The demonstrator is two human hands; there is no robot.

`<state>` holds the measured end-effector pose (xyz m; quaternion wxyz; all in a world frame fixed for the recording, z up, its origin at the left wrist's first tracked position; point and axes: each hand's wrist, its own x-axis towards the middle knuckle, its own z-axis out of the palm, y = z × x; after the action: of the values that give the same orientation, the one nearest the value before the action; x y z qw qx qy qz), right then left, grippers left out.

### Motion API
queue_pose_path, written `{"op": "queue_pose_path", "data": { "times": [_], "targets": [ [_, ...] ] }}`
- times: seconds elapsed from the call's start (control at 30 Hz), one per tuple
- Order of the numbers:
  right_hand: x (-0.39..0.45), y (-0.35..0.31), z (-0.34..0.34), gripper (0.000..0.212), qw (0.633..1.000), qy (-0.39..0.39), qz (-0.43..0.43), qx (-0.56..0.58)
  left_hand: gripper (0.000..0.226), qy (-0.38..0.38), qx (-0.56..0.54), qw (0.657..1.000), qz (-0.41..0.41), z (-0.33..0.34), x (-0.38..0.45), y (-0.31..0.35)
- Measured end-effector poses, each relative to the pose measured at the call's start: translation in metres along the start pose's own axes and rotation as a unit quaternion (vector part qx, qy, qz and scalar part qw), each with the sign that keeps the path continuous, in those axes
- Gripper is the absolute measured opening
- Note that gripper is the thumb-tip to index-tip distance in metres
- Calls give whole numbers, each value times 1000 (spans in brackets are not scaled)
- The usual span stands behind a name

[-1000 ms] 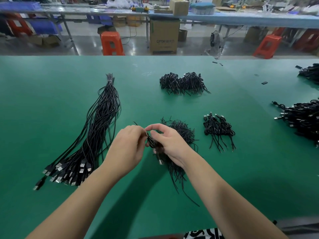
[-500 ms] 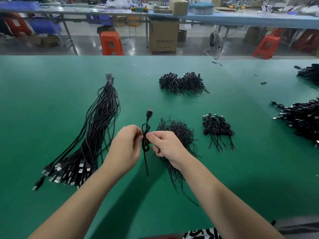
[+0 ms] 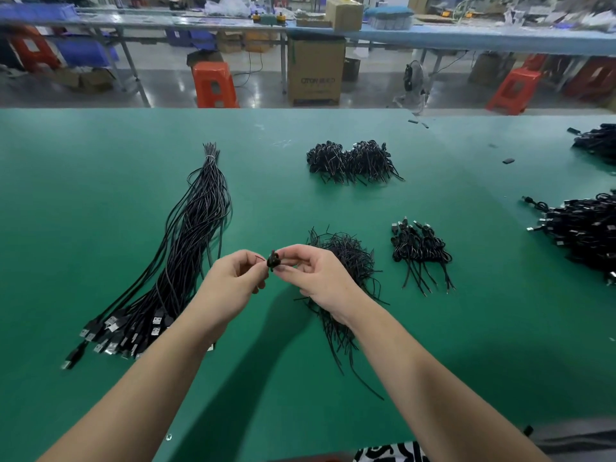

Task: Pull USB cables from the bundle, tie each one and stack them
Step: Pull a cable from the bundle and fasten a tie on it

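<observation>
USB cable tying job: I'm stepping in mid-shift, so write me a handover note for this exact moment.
Left hand and right hand together pinch one small coiled cable above the green table.
The long untied bundle lies left, USB plugs toward you.
A heap of loose black ties sits under the right hand.
Tied cables are stacked to the right; another tied pile lies farther back.
Left: finish this tie, stack it, work through the bundle.

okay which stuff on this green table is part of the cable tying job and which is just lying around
In the job: long cable bundle; coiled cable pinched by left hand and right hand; tied cables.
Lying about: orange stool; cardboard box.
</observation>
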<state>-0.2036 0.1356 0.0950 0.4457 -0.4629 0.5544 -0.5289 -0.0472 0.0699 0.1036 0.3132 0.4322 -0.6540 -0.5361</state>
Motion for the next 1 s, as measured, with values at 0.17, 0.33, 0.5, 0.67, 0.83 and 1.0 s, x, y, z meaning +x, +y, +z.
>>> {"op": "queue_pose_path", "data": {
  "times": [0.17, 0.33, 0.5, 0.67, 0.83, 1.0],
  "targets": [
    [4, 6, -2, 3, 996, 46, -10, -78, 14, 20, 75, 996, 47, 4, -4, -3],
    [3, 5, -1, 18, 999, 13, 43, -8, 10, 27, 345, 874, 341, 2, -13, 0],
    [3, 4, -1, 22, 996, 17, 85, 34, 7, 24, 482, 772, 413, 0, -10, -2],
    [3, 2, -4, 10, 998, 17, 51, 42, 5, 40, 308, 907, 285, 4, -16, -1],
    [3, -4, -3, 14, 998, 41, 36, 43, 11, 66, 261, 936, 228, 9, -16, 1],
    [-2, -8, -2, 21, 997, 31, 51, 49, 12, 72, 158, 977, 126, 11, -8, -3]
  ]
}}
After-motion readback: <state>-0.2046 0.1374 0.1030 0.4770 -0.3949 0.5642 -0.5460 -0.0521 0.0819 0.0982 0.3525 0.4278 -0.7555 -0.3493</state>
